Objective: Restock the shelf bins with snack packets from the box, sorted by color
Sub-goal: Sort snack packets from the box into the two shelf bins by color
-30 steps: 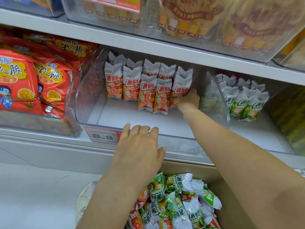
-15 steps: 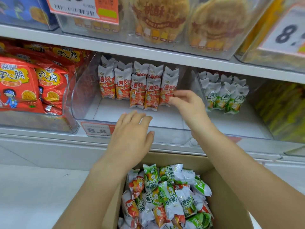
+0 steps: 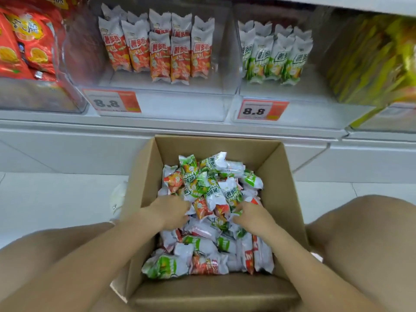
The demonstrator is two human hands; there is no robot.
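Observation:
An open cardboard box stands on the floor below the shelf, filled with a mixed pile of orange and green snack packets. Both my hands are down in the pile. My left hand reaches in from the left and my right hand from the right, fingertips buried among packets around an orange packet. Whether either hand grips anything is hidden. On the shelf, a clear bin holds upright orange packets. The clear bin to its right holds green packets.
Each bin carries an 8.8 price tag on its front. Large red snack bags fill the bin to the left, yellow-green bags the one to the right. My knees flank the box on the white floor.
My right hand left the orange packets in the bin and my left hand left the bin's front edge. Both dropped into the box. The view tilted down.

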